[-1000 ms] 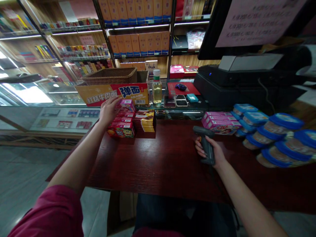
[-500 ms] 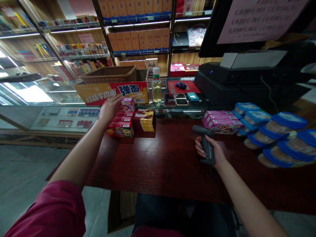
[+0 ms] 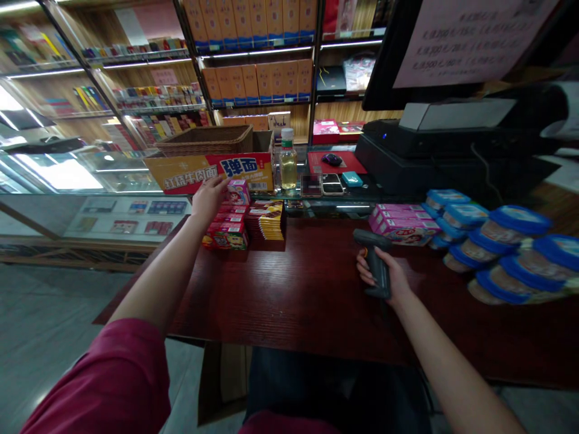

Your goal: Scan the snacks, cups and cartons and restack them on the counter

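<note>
My left hand (image 3: 209,199) has its fingers bent over the left side of a pink snack box (image 3: 237,191) atop a stack of red and pink boxes (image 3: 230,232) at the back left of the counter. Part of that box is hidden by the hand. Right beside the stack stands a row of yellow-and-brown packets (image 3: 266,220). My right hand (image 3: 392,276) is wrapped around the grip of a dark barcode scanner (image 3: 377,265), raised above the counter. Behind the scanner sit several pink boxes (image 3: 403,226), side by side.
Several blue-lidded tubs (image 3: 513,253) are stacked on the right of the dark red counter (image 3: 280,301). At the back stand a noodle carton (image 3: 181,175), a bottle (image 3: 288,163), phones (image 3: 333,184) and a mouse (image 3: 332,159). A monitor (image 3: 384,66) rises at the back right.
The view has shifted slightly. My left hand's fingers stay at the top pink box, moved only a little. My right hand keeps the scanner almost in the same place.
</note>
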Demonstrator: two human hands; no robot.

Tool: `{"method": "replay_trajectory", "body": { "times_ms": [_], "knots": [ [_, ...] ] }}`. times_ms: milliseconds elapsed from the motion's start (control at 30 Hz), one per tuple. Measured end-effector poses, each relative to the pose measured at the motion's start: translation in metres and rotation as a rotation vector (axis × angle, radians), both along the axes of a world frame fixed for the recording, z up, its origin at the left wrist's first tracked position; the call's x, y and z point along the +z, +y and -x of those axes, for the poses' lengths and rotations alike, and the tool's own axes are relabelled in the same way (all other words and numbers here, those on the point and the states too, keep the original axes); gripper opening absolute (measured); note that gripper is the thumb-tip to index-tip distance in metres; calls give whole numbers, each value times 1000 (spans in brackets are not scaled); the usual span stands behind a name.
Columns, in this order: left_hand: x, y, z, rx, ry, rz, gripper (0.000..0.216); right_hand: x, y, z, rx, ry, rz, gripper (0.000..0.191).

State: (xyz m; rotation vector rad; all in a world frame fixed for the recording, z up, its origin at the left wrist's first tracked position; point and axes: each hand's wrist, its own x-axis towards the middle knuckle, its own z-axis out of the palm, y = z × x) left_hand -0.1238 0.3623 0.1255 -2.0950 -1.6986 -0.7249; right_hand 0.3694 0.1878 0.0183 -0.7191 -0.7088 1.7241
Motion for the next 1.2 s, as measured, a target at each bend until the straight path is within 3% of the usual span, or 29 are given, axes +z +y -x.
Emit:
{"method": "replay_trajectory", "body": {
  "times_ms": [167,467,967,1100,1200],
  "knots": [
    [-3,3,-3,3,-42,28,50,-2,0,-1,-16,15,0,28],
    [7,-9,-6,-44,-8,29,67,-3,1,-4,-23,25,5,22],
    [13,-25,-2,-78,12,4,60,0,1,-3,0,33,4,23],
    [24,-42,-29,-180,26,-82,71,3,-3,-5,-12,44,-17,23],
    [27,-61,-83,-366,25,-116,71,7,-12,-10,-44,52,-46,25]
  ]
}}
